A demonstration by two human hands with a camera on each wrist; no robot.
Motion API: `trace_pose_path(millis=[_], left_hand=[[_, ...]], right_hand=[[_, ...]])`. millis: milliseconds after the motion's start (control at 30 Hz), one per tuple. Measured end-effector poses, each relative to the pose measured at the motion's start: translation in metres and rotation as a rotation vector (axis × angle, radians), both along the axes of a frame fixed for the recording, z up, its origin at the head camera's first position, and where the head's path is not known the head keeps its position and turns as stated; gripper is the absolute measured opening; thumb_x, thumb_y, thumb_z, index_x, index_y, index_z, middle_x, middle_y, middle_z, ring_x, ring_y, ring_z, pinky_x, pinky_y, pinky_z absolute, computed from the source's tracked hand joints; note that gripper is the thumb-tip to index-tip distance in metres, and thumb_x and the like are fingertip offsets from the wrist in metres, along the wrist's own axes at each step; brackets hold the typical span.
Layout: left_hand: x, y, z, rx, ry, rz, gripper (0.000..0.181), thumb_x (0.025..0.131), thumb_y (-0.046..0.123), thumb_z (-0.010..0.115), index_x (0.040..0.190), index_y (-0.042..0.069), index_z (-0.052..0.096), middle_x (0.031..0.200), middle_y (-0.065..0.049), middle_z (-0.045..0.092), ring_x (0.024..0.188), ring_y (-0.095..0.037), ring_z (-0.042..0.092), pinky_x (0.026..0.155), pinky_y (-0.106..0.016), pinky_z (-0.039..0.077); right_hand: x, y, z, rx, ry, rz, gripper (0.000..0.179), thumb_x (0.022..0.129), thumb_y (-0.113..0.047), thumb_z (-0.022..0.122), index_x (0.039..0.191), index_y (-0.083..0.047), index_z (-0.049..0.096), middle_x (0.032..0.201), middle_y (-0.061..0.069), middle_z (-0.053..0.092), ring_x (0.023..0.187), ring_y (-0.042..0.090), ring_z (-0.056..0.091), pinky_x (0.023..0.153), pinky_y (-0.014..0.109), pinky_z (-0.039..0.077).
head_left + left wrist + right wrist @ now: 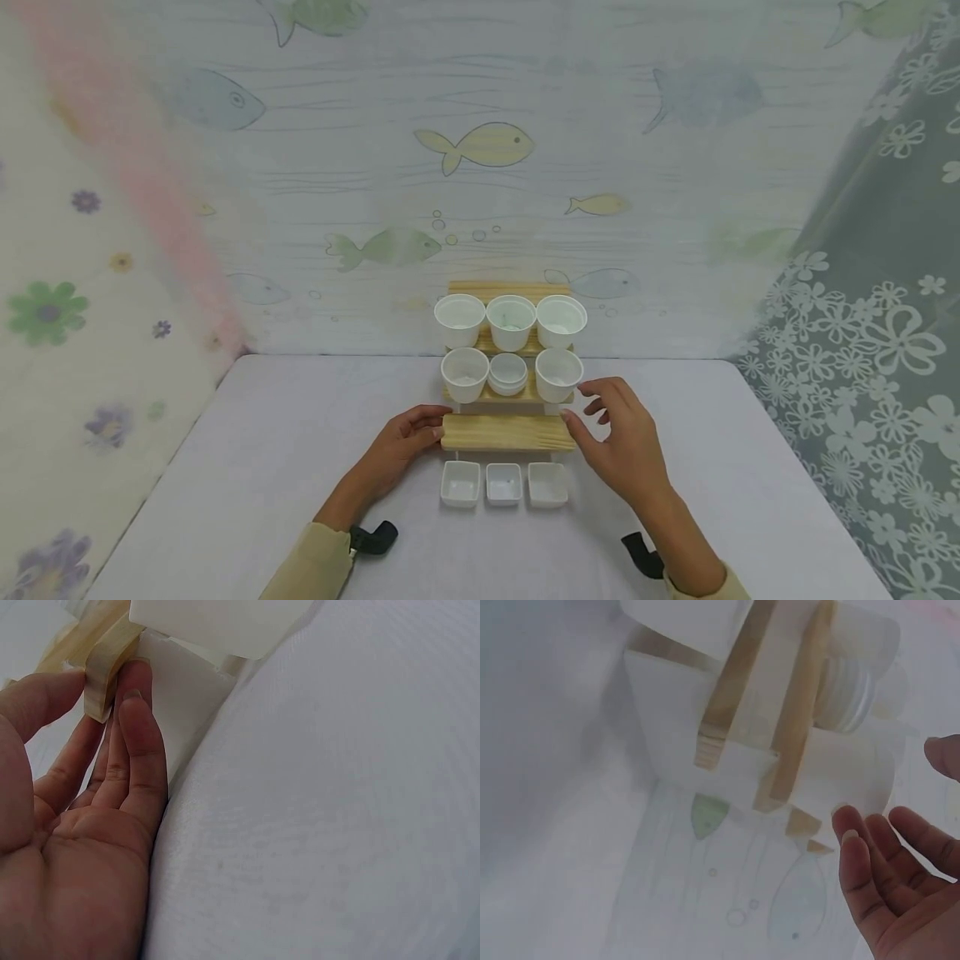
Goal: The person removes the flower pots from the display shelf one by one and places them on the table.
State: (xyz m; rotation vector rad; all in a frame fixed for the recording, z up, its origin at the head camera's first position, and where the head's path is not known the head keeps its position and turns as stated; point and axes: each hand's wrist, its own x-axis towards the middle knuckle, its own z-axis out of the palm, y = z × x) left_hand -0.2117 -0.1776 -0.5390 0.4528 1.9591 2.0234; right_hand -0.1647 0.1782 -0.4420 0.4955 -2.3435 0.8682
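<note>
Three small square white dishes (pixel 503 498) sit before the tiered pale-wood stand (pixel 529 390) on the white-clothed table (pixel 240 492). Your left hand (pixel 405 442) pinches the stand's front plank (pixel 507 432); your right hand (pixel 626 433), relaxed and empty, hovers at its right.

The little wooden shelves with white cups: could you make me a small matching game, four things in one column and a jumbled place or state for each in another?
Things
1. Left hand
2. Square dishes
3. Right hand
4. Small cup

Places or states
A. Holding nothing, thumb and fingers apart
B. Pinching one end of a bare wooden plank
C. Between two larger round cups
D. In the lowest row in the head view

Right pairs: 1-B, 2-D, 3-A, 4-C
</note>
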Motion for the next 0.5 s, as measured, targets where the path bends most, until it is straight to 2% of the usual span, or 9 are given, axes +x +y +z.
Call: trace_pose_path(millis=[167,267,367,500], left_hand=[[0.0004,0.0005,0.0005,0.011,-0.003,-0.004,0.046,0.107,0.016,0.065,0.148,0.000,0.053,0.138,-0.019,0.063,0.118,-0.020,0.066,0.095,-0.030,0.057],[0.0017,0.0006,0.0013,0.008,-0.007,-0.002,0.045,0.107,0.017,0.065,0.148,0.000,0.054,0.138,-0.019,0.063,0.118,-0.021,0.066,0.095,-0.030,0.057],[0.0031,0.0009,0.0020,0.001,-0.009,0.002,0.045,0.107,0.016,0.065,0.148,0.001,0.054,0.139,-0.019,0.063,0.118,-0.021,0.066,0.095,-0.030,0.057],[0.0053,0.0011,0.0039,-0.001,-0.017,0.010,0.046,0.107,0.016,0.066,0.148,0.000,0.054,0.138,-0.018,0.063,0.117,-0.021,0.066,0.094,-0.030,0.057]], right_hand=[[-0.0031,-0.0014,0.0040,-0.007,-0.002,0.002,0.041,0.087,-0.016,0.089,0.120,-0.006,0.067,0.117,0.004,0.066,0.089,0.017,0.069,0.069,0.040,0.062],[-0.0042,-0.0017,0.0064,-0.005,-0.002,-0.006,0.043,0.086,-0.016,0.090,0.120,-0.005,0.067,0.117,0.005,0.067,0.090,0.018,0.069,0.069,0.037,0.060],[-0.0052,-0.0023,0.0084,0.005,-0.015,-0.032,0.046,0.085,-0.019,0.091,0.122,-0.005,0.066,0.118,0.005,0.066,0.095,0.018,0.067,0.071,0.033,0.058],[-0.0074,-0.0032,0.0105,0.004,-0.031,-0.067,0.051,0.083,-0.021,0.093,0.123,-0.005,0.066,0.119,0.006,0.064,0.101,0.022,0.065,0.071,0.034,0.056]])
